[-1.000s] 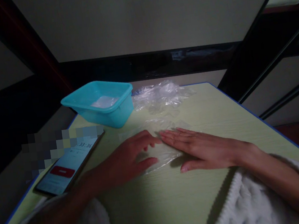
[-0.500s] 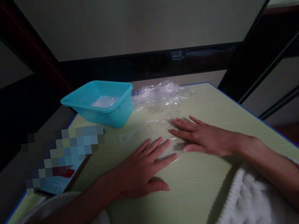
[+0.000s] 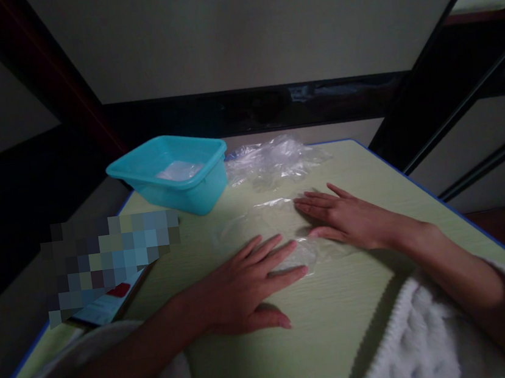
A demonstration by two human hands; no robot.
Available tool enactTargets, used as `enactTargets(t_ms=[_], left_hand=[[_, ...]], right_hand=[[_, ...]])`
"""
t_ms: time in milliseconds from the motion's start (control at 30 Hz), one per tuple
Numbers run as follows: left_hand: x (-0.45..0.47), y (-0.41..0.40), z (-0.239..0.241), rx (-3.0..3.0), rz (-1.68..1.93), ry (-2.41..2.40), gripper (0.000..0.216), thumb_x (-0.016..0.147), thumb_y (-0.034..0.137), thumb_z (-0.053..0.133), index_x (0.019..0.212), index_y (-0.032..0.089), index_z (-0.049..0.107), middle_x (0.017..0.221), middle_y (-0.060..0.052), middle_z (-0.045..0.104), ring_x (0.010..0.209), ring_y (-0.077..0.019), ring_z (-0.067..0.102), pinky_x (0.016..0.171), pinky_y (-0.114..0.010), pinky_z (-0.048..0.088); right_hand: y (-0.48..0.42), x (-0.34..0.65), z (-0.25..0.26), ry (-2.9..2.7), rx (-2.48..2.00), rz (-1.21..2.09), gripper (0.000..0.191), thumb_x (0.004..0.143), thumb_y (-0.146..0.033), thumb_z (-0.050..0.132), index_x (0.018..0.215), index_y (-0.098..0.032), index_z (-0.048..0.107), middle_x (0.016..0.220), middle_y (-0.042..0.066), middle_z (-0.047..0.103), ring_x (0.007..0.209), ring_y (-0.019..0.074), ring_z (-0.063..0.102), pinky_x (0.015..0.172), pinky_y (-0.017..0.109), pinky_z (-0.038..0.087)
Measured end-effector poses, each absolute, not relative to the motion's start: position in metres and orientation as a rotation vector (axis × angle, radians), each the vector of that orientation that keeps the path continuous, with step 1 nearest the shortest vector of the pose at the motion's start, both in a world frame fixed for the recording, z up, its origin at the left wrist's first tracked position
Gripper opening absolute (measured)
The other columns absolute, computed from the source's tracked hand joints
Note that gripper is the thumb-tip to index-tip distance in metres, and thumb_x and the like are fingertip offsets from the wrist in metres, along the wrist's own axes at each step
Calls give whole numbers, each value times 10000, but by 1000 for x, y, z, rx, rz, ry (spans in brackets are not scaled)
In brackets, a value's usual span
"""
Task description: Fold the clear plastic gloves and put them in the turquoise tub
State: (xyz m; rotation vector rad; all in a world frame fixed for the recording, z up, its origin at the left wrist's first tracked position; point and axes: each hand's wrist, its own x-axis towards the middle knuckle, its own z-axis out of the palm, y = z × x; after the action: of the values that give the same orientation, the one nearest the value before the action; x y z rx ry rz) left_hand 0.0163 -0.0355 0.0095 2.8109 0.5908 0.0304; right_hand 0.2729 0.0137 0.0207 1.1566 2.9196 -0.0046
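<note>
A thin clear plastic sheet [image 3: 261, 221] lies flat on the pale green table [image 3: 299, 343]. My left hand [image 3: 246, 285] rests palm down on its near edge, fingers stretched out and spread. My right hand [image 3: 343, 218] lies flat on the sheet's right part, fingers extended toward the left. Neither hand grips anything. Both forearms come out of white knitted sleeves.
A turquoise plastic tub [image 3: 174, 174] stands at the back left with something pale inside. A crumpled heap of clear plastic [image 3: 272, 162] lies beside it at the back. A phone [image 3: 105, 305], partly pixelated, lies at the left edge. Dark frame bars stand behind.
My hands, fingertips meeting at the sheet's middle a second ago, have slid apart: the left toward me, the right back and rightward. Both stay flat on the plastic.
</note>
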Motion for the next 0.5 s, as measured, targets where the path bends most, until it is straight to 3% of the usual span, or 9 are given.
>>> enactTargets(t_ms=[233,367,500], left_hand=[[13,-29,11,2817,114,677,691,872,603,333,1385,140,337,1494,-169,199,1386,-292,135,1101,-484,135],[9,-24,11,2830,144,807,649,897,566,318,1356,110,373,1476,-178,254,1379,-273,173,1102,-465,142],[9,-24,7,2837,107,811,627,906,545,325,1361,116,363,1474,-166,268,1377,-263,182,1102,-449,151]], right_hand=[[15,281,22,2826,1275,177,578,915,-535,273,1200,-111,545,1314,168,509,1245,324,422,1006,629,253],[14,284,30,2679,1405,216,442,916,-478,364,1040,-142,623,1169,147,614,1099,303,556,999,636,241],[16,281,36,2592,1498,331,271,889,-366,483,943,-154,643,1009,95,674,1001,260,607,1036,545,240]])
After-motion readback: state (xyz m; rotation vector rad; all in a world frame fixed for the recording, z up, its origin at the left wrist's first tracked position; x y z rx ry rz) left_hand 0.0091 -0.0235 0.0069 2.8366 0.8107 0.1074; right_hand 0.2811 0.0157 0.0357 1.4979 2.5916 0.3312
